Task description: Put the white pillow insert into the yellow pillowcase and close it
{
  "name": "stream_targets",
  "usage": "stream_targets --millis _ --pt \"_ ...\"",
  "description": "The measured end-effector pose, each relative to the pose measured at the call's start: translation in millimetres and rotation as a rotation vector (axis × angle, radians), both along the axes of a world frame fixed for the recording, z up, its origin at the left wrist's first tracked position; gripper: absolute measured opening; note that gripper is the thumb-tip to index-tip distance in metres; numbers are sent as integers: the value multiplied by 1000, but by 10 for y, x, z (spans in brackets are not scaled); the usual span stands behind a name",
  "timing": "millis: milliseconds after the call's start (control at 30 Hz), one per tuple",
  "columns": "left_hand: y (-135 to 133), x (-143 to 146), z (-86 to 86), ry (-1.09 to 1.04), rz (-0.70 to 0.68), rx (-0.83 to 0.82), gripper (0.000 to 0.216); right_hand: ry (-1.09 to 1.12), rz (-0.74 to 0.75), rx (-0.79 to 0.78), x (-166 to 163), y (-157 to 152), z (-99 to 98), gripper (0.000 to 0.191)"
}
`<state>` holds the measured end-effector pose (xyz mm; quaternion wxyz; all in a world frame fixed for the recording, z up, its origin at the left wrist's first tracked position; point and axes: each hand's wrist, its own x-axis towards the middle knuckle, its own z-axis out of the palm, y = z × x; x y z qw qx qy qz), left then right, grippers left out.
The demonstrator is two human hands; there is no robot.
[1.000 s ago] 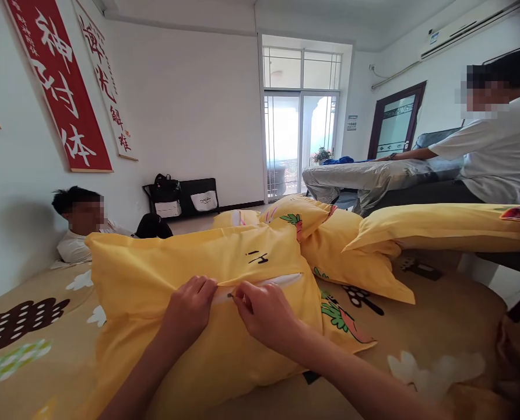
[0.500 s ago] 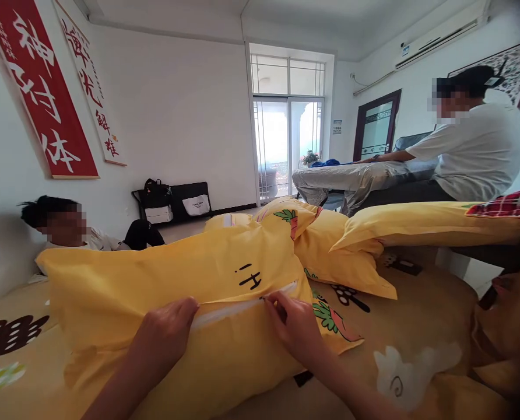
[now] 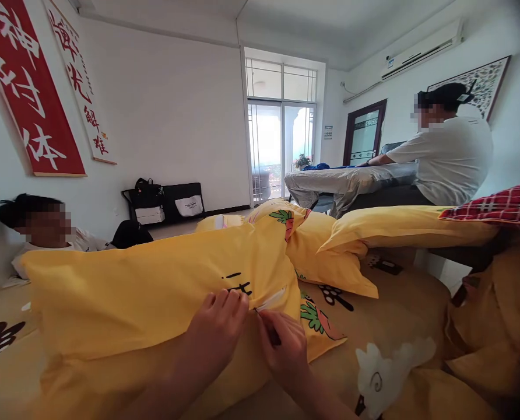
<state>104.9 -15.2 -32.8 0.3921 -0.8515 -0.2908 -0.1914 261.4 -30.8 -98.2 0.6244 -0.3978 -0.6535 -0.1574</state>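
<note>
A stuffed yellow pillowcase [image 3: 124, 286] lies across the bed in front of me, with black lettering and a carrot print at its right end. My left hand [image 3: 220, 324] is closed on the edge of its opening, just below the lettering. Beside it, nearly touching, my right hand [image 3: 286, 341] pinches a small dark zipper pull [image 3: 255, 310] at the opening. White inner fabric [image 3: 272, 299] shows through the gap to the upper right of my fingertips. The hands partly hide the lettering.
More yellow pillows [image 3: 347, 271] lie behind and to the right, under a red plaid cloth [image 3: 500, 204]. The patterned bedsheet [image 3: 400, 321] spreads below. One person [image 3: 45, 224] sits low at the left; another [image 3: 452, 151] sits by a plastic-covered table [image 3: 330, 181] at the back right.
My left hand has moved right along the opening, up close to my right hand. Less white fabric shows, only to the right of my fingers. The view has shifted slightly right.
</note>
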Motion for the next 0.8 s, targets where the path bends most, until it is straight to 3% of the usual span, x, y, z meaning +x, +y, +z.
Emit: stream_targets --millis 67,233,333,500,800 --pt "78 76 -3 36 -9 -66 27 17 2 8 -7 -27 -17 13" --pt "126 33 118 21 -6 -476 23 8 -36 85 70 4 -80 9" --pt "66 -1 232 2 11 -619 18 105 -72 16 165 93 -151 13" --pt "0 21 329 13 40 -719 18 254 -52 -143 309 197 -292 22" --pt "-9 -8 363 24 30 -840 23 360 -153 -234 588 319 -387 32"
